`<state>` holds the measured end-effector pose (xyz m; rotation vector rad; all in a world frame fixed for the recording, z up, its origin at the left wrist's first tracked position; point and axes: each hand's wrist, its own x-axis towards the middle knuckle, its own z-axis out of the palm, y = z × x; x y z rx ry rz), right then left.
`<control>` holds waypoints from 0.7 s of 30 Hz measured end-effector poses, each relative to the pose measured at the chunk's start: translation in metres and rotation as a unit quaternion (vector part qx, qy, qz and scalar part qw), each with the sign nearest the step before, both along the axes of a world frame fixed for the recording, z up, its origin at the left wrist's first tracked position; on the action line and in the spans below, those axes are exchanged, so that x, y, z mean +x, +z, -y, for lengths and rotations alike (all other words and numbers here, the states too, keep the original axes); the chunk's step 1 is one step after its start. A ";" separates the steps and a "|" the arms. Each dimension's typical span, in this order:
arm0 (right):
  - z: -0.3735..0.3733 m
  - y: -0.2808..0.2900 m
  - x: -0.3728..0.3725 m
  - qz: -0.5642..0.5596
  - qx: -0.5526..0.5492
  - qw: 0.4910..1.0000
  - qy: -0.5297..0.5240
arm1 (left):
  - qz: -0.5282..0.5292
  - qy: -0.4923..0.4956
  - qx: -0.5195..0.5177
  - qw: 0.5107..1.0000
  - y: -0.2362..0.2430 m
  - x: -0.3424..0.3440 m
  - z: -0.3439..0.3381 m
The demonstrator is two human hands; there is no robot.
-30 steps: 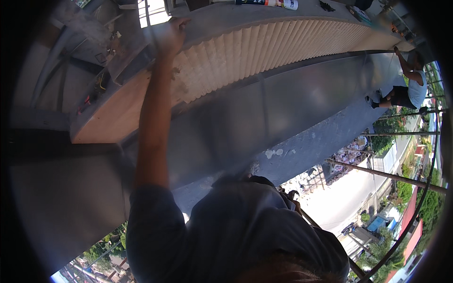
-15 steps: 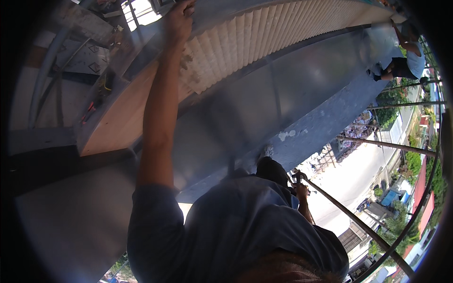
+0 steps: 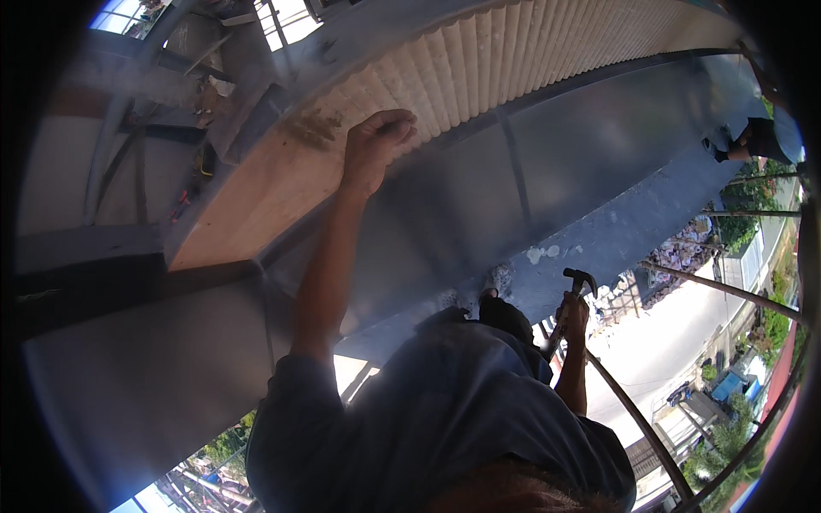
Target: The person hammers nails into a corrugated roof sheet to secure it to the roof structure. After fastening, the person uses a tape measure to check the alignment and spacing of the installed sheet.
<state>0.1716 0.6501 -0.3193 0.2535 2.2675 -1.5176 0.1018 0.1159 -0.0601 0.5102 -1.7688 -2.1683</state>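
One hammer (image 3: 584,281) clasped head-up in right grip (image 3: 575,315); left grip (image 3: 375,147) curled near corrugated panel (image 3: 487,64), contents unclear

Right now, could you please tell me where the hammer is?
In the head view, the hammer is right of centre, gripped in the right hand, its head showing against the grey ledge.

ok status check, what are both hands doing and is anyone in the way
Left hand by corrugated panel, fingers curled, contents unclear. Right hand gripping claw hammer. Co-worker at far right, apart from both hands.
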 end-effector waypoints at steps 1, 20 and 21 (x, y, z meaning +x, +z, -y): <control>0.002 0.006 -0.009 0.030 -0.029 0.999 -0.012 | 0.012 -0.010 -0.004 1.000 -0.004 0.001 -0.011; 0.011 0.044 -0.096 0.161 -0.294 0.933 -0.134 | -0.217 0.047 -0.770 0.598 0.037 -0.129 0.050; 0.014 0.039 -0.091 0.183 -0.306 0.921 -0.153 | -0.233 0.047 -0.780 0.578 0.035 -0.128 0.055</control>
